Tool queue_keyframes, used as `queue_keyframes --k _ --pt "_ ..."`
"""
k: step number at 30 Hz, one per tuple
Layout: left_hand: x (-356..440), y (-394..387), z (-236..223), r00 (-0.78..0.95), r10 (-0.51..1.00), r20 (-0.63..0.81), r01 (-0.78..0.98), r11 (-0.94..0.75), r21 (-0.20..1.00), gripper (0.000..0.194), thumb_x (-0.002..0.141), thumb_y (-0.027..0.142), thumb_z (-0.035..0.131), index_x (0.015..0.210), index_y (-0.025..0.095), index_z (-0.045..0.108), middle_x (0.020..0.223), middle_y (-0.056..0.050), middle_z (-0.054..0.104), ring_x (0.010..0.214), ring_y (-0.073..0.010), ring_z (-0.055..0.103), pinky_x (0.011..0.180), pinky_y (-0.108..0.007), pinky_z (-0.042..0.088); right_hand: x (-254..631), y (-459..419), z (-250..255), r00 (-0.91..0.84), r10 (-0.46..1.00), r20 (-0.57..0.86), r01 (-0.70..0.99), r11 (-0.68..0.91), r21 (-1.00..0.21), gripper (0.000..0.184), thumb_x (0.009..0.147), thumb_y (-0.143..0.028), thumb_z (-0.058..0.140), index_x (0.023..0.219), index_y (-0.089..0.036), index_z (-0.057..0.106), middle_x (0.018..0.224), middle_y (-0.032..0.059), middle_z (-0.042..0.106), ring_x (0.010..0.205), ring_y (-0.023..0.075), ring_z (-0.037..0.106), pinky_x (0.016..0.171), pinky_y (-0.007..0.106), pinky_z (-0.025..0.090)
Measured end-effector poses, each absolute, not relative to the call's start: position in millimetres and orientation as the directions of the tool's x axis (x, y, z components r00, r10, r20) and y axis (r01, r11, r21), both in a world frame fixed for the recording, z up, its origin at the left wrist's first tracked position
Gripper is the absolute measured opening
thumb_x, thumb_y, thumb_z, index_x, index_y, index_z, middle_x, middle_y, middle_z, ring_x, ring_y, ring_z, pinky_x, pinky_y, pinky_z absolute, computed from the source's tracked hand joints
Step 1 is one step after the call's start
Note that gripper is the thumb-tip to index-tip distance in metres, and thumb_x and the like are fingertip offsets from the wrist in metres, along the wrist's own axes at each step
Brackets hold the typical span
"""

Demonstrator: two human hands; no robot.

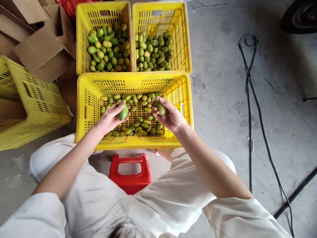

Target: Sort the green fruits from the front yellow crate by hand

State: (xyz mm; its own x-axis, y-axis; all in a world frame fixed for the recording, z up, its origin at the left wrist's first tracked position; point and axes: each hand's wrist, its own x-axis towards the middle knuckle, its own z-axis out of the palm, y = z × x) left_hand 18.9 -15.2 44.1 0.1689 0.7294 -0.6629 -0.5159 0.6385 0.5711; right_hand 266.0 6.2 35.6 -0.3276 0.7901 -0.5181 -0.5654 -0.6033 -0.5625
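Note:
Above the near yellow crate, my left hand is closed around a smooth green mango. To its right, my right hand grips a duller, olive-green mango between thumb and fingers. Beneath both hands, small green and yellowish mangoes lie scattered on the slotted floor of this crate. Behind it stand two more yellow crates: the left one holds a heap of green and yellow-green mangoes, and the right one holds a similar heap.
At far left, a yellow crate has cardboard inside, with cardboard boxes piled behind. A red plastic stool sits between my legs. Black cables run over the concrete floor at right, and a wheel shows top right.

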Motion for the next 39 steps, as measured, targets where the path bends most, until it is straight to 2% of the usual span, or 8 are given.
queue_keyframes --k 9,13,17,21,26,31,35,39 --pt "12 -16 35 0.155 0.702 -0.696 -0.435 0.681 0.590 0.021 0.075 0.015 0.085 0.082 0.013 0.066 0.069 0.001 0.064 0.039 -0.0005 0.042 0.034 -0.012 0.021 256 -7 34 -0.514 0.703 -0.492 -0.343 -0.694 -0.633 0.052 0.064 -0.034 0.100 0.092 -0.023 0.058 0.076 -0.0060 0.059 0.049 0.0036 0.037 0.040 0.016 0.020" --pt "14 -9 44 0.106 0.683 -0.722 -0.496 0.666 0.557 0.023 0.095 0.033 0.065 0.084 0.014 0.065 0.070 -0.003 0.065 0.045 -0.0076 0.054 0.037 -0.016 0.036 260 1 26 -0.427 0.728 -0.536 -0.410 -0.685 -0.602 0.042 0.082 -0.056 0.084 0.094 -0.021 0.063 0.079 -0.0007 0.063 0.057 0.0102 0.050 0.045 0.022 0.037" --pt "17 -6 54 0.031 0.614 -0.789 -0.582 0.652 0.485 0.024 0.100 0.025 0.047 0.089 0.013 0.064 0.081 -0.010 0.071 0.065 -0.0151 0.070 0.054 -0.022 0.057 266 8 23 -0.348 0.762 -0.546 -0.487 -0.644 -0.590 0.029 0.088 -0.048 0.074 0.097 -0.023 0.065 0.082 0.0021 0.066 0.076 0.0196 0.065 0.061 0.031 0.055" --pt "17 -8 57 0.062 0.655 -0.753 -0.592 0.631 0.500 0.014 0.098 0.021 0.054 0.088 0.014 0.061 0.080 -0.006 0.068 0.058 -0.0085 0.064 0.047 -0.014 0.049 263 5 26 -0.304 0.784 -0.541 -0.520 -0.613 -0.596 0.032 0.076 -0.033 0.084 0.085 -0.025 0.055 0.084 0.0011 0.068 0.078 0.0187 0.066 0.065 0.031 0.059" --pt "14 -12 55 0.190 0.714 -0.674 -0.520 0.655 0.548 0.022 0.081 0.015 0.069 0.074 0.019 0.049 0.063 0.006 0.053 0.037 -0.0014 0.038 0.031 -0.013 0.022 258 1 24 -0.339 0.736 -0.586 -0.508 -0.667 -0.545 0.049 0.062 -0.023 0.096 0.078 -0.022 0.051 0.067 -0.0063 0.057 0.054 0.0062 0.049 0.042 0.015 0.036" --pt "11 -10 51 0.169 0.676 -0.717 -0.486 0.690 0.536 0.023 0.083 0.023 0.065 0.070 0.020 0.046 0.056 0.005 0.049 0.032 -0.0030 0.032 0.030 -0.017 0.019 259 0 15 -0.399 0.627 -0.669 -0.385 -0.777 -0.499 0.049 0.077 -0.048 0.091 0.073 -0.022 0.049 0.056 -0.0074 0.047 0.042 0.0043 0.033 0.033 0.016 0.021" --pt "10 -7 50 0.117 0.670 -0.733 -0.540 0.662 0.520 0.023 0.092 0.036 0.059 0.077 0.018 0.057 0.061 -0.001 0.058 0.039 -0.0093 0.048 0.034 -0.020 0.029 260 2 18 -0.371 0.696 -0.614 -0.457 -0.713 -0.532 0.042 0.086 -0.056 0.080 0.080 -0.023 0.054 0.063 -0.0032 0.054 0.048 0.0095 0.047 0.037 0.019 0.035" --pt "13 -5 48 0.041 0.644 -0.764 -0.589 0.633 0.502 0.017 0.096 0.027 0.054 0.089 0.015 0.064 0.077 -0.008 0.070 0.060 -0.0152 0.067 0.047 -0.021 0.049 260 5 25 -0.298 0.746 -0.596 -0.573 -0.639 -0.514 0.023 0.084 -0.038 0.076 0.095 -0.024 0.062 0.090 0.0051 0.072 0.078 0.0199 0.069 0.057 0.030 0.060"
